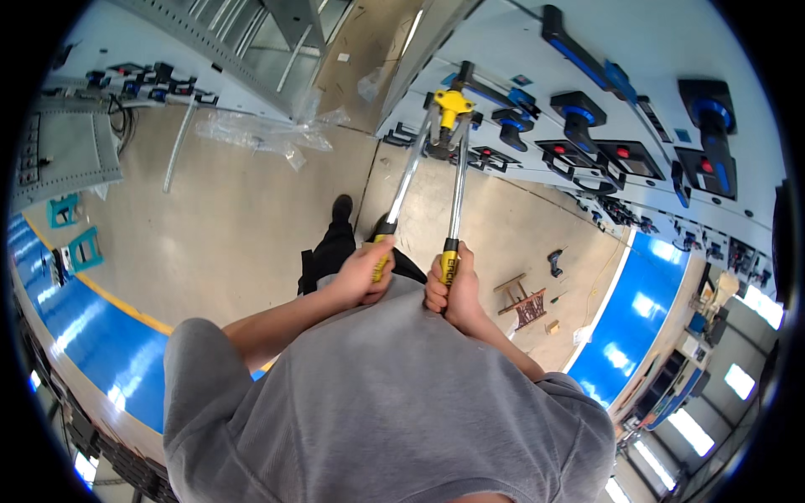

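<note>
Both my hands grip a long-handled riveter, with a yellow head (454, 104) and two silver lever arms (458, 180). My left hand (362, 274) is wrapped round the black-and-yellow grip of the left arm. Around the right arm's matching grip, my right hand (454, 289) is closed. The grips are close to my body, a hand's width or so apart. At its far end, the tool's head is beside the grey cabinet panel (520, 50); whether it touches is hidden. Black handles with blue trim (579, 116) are mounted on that panel, right of the head.
Another grey metal cabinet frame (251, 59) stands at the far left, with clear plastic wrap (260, 130) on the floor before it. Teal stools (84, 249) are at the left. A cordless drill (555, 262) and a small wooden stool (521, 302) lie on the right floor.
</note>
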`<state>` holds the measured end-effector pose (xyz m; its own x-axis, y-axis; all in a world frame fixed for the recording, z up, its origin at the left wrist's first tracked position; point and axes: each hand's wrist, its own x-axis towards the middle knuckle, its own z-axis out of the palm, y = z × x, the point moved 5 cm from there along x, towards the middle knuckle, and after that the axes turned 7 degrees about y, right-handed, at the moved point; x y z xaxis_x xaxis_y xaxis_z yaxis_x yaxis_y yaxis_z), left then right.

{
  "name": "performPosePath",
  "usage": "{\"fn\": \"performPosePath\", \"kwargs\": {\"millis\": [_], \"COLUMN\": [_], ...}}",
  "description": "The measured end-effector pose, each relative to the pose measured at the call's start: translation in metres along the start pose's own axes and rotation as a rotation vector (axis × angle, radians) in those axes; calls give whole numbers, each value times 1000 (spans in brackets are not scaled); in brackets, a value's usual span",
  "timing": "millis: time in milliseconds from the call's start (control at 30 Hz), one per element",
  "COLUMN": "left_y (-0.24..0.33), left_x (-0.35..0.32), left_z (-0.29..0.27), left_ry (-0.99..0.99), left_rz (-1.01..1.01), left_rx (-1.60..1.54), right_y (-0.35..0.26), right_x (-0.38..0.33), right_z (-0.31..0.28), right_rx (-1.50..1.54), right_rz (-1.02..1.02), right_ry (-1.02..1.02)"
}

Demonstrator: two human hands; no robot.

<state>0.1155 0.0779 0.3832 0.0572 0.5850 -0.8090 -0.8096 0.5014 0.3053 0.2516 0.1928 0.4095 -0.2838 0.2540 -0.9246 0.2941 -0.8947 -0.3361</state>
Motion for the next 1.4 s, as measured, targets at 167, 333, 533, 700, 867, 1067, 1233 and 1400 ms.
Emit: {"fn": "performPosePath", "kwargs": {"millis": [167, 333, 533, 700, 867, 1067, 1233, 1400], "left_y": [-10, 32, 187, 248, 118, 100, 55, 40], "left_x": [12, -14, -1, 3, -1, -35, -35, -44], "left_z": [2, -59, -205, -207, -163, -122, -88, -60], "left_ry": [105, 33, 272, 230, 52, 48, 96, 133], "left_rz": [92, -15, 270, 197, -33, 93, 67, 79], "left_rx": [-53, 195, 823, 837, 507, 206, 126, 94], "right_y": [20, 8, -111, -200, -76, -58, -29, -8], "right_x": [16, 9, 23, 20, 36, 11, -2, -7], "right_z": [40, -6, -151, -165, -133, -96, -50, -29], "right_rx": [72, -27, -648, -881, -487, -355, -244, -173], "right_rz": [-79, -16, -153, -160, 9, -60, -80, -112], "right_ry": [25, 30, 230, 151, 92, 136, 159, 142]}}
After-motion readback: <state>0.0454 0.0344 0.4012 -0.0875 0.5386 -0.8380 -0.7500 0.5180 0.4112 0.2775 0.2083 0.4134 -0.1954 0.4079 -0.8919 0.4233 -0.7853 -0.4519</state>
